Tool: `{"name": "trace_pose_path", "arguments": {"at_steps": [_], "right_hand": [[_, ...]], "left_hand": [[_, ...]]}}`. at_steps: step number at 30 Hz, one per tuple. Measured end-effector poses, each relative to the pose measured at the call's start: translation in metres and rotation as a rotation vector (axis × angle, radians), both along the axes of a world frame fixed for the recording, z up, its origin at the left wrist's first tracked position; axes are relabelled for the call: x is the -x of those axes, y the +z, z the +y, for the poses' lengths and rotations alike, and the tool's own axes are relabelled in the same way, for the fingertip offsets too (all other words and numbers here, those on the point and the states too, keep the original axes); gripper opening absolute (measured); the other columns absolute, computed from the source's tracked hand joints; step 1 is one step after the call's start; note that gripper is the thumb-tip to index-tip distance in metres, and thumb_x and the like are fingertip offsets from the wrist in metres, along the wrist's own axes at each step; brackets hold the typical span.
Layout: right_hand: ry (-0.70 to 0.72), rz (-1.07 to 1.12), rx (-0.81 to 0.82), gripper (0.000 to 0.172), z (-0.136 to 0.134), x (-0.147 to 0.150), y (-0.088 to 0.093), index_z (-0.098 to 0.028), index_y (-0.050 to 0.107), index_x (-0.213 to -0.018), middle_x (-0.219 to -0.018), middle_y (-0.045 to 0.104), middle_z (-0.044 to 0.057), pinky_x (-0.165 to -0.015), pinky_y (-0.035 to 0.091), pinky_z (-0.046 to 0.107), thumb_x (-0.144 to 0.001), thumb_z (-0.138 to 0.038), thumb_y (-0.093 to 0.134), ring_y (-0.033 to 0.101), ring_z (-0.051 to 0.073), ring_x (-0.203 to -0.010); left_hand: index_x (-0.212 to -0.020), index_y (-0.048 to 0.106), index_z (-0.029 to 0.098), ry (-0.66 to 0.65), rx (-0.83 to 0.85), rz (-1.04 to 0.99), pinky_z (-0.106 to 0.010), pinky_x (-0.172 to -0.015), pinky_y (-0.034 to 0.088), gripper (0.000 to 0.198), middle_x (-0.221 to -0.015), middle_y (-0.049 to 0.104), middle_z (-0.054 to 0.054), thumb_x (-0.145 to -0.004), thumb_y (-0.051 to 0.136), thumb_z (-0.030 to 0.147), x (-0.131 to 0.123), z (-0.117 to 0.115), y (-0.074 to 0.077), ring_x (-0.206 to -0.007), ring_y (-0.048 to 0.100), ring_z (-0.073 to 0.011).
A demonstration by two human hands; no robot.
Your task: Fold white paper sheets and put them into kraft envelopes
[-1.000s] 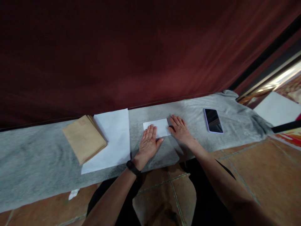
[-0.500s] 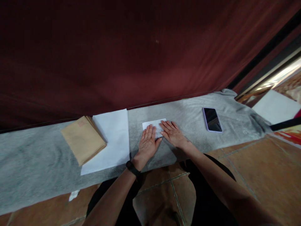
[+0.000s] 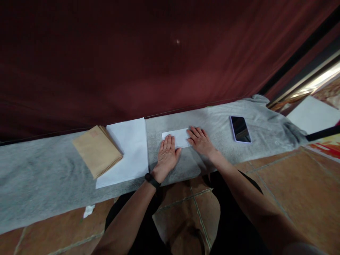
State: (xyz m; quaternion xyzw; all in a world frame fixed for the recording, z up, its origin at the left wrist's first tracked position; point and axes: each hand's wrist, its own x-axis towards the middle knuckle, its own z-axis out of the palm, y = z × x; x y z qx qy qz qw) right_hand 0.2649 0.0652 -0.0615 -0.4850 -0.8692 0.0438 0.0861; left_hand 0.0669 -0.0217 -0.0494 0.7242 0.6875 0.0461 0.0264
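A small white piece of paper (image 3: 180, 137), apparently folded, lies flat on the grey cloth (image 3: 217, 120) in front of me. My left hand (image 3: 168, 156) rests on its left end, palm down with fingers stretched out. At the right end, my right hand (image 3: 200, 141) lies flat with spread fingers, its fingertips touching the paper's edge. Between the two hands the middle of the paper shows bare. To the left are larger white sheets (image 3: 132, 152), with a stack of brown envelopes (image 3: 98, 150) lying partly over them.
A phone (image 3: 240, 129) in a light purple case lies on the cloth to the right. Behind the cloth rises a dark red fabric wall (image 3: 159, 63). A crumpled white scrap (image 3: 88, 211) is on the tiled floor (image 3: 66, 226) at the lower left.
My hands have moved apart along the small paper, the right one shifting rightward toward its end, so more of the paper's middle shows. The whole view has shifted slightly.
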Motion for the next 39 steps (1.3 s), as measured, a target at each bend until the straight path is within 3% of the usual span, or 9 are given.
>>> {"name": "trace_pose_path", "arguments": {"at_steps": [7,10,14,17,24,29,34,39], "right_hand": [[-0.141,0.073,-0.019,0.058,-0.007,-0.004,0.004,-0.013,0.037,-0.158,-0.166,0.029,0.012,-0.123,0.025,0.053,-0.106,-0.039,0.032,0.030,0.032,-0.152],[-0.082,0.143,0.017,0.057,-0.022,0.004,0.007,-0.012,0.037,-0.157,-0.165,0.032,0.011,-0.123,0.028,0.048,-0.107,-0.038,0.025,0.031,0.028,-0.152],[0.080,0.185,0.093,0.058,-0.049,0.023,0.015,-0.016,0.036,-0.158,-0.165,0.034,0.010,-0.124,0.029,0.046,-0.108,-0.041,0.020,0.031,0.023,-0.153],[0.127,0.170,0.149,0.059,-0.067,0.036,0.022,-0.017,0.035,-0.159,-0.164,0.035,0.010,-0.124,0.028,0.048,-0.108,-0.044,0.018,0.031,0.024,-0.153],[0.090,0.081,0.103,0.056,-0.086,0.034,0.010,-0.016,0.035,-0.158,-0.164,0.034,0.011,-0.126,0.023,0.049,-0.108,-0.039,0.026,0.030,0.025,-0.153],[0.046,0.059,0.041,0.058,-0.085,0.026,0.001,-0.014,0.036,-0.158,-0.164,0.033,0.011,-0.126,0.022,0.048,-0.108,-0.042,0.029,0.031,0.025,-0.153],[-0.048,0.044,0.009,0.061,-0.078,0.015,-0.003,-0.011,0.035,-0.158,-0.163,0.034,0.014,-0.125,0.022,0.049,-0.108,-0.046,0.028,0.031,0.028,-0.152],[-0.077,0.030,0.012,0.063,-0.077,0.007,-0.007,-0.010,0.033,-0.159,-0.164,0.033,0.013,-0.125,0.021,0.049,-0.108,-0.048,0.027,0.030,0.029,-0.153]], "left_hand": [[-0.158,0.029,0.005,0.076,-0.010,-0.009,-0.045,-0.127,0.022,0.065,-0.166,0.028,-0.017,-0.104,0.029,0.041,-0.004,-0.001,0.001,-0.156,0.023,-0.0266],[-0.157,0.032,0.003,0.092,-0.003,-0.011,-0.045,-0.127,0.020,0.063,-0.166,0.028,-0.018,-0.105,0.027,0.038,-0.011,-0.007,0.004,-0.156,0.022,-0.0274],[-0.157,0.031,0.004,0.022,0.004,-0.038,-0.046,-0.127,0.021,0.059,-0.167,0.027,-0.016,-0.104,0.027,0.030,-0.026,-0.018,0.011,-0.156,0.019,-0.0273],[-0.159,0.030,0.006,-0.019,0.039,-0.063,-0.045,-0.127,0.022,0.059,-0.166,0.029,-0.016,-0.102,0.028,0.024,-0.037,-0.026,0.014,-0.156,0.020,-0.0275],[-0.157,0.032,0.003,-0.017,0.019,-0.036,-0.047,-0.127,0.021,0.060,-0.166,0.027,-0.019,-0.099,0.031,0.017,-0.040,-0.037,-0.001,-0.156,0.018,-0.0292],[-0.157,0.031,0.001,0.075,0.001,-0.023,-0.044,-0.127,0.022,0.059,-0.166,0.027,-0.020,-0.102,0.028,0.024,-0.039,-0.042,-0.007,-0.156,0.019,-0.0274],[-0.156,0.033,-0.001,0.216,0.019,-0.037,-0.046,-0.126,0.025,0.065,-0.164,0.028,-0.023,-0.103,0.037,0.038,-0.031,-0.042,-0.002,-0.155,0.025,-0.0300],[-0.153,0.037,-0.002,0.311,0.001,-0.039,-0.047,-0.124,0.029,0.064,-0.161,0.033,-0.024,-0.102,0.041,0.036,-0.023,-0.044,0.001,-0.153,0.030,-0.0316]]}}
